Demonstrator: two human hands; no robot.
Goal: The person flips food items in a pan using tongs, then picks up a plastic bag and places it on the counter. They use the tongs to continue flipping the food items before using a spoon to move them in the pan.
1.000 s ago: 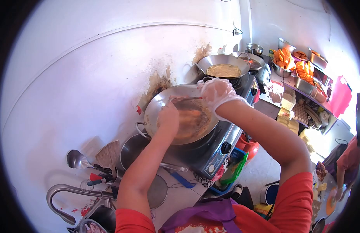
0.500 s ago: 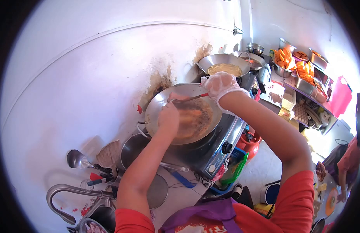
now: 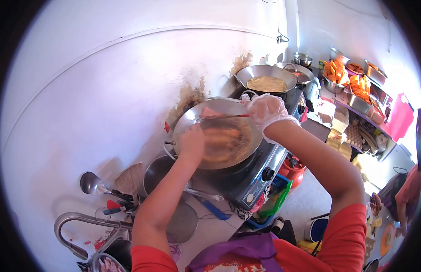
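though apart, hands (image 3: 266, 110) at wok (image 3: 185, 120)

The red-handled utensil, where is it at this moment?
In the head view, the red-handled utensil is just above centre, over the front wok, between the left hand and gloved right hand.

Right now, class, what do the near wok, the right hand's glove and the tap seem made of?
Near wok: metal, probably steel, smooth; its bare wall gleams grey.
Glove: likely thin plastic film, being see-through and crinkled.
Tap: metal, perhaps brushed, given its soft grey sheen.
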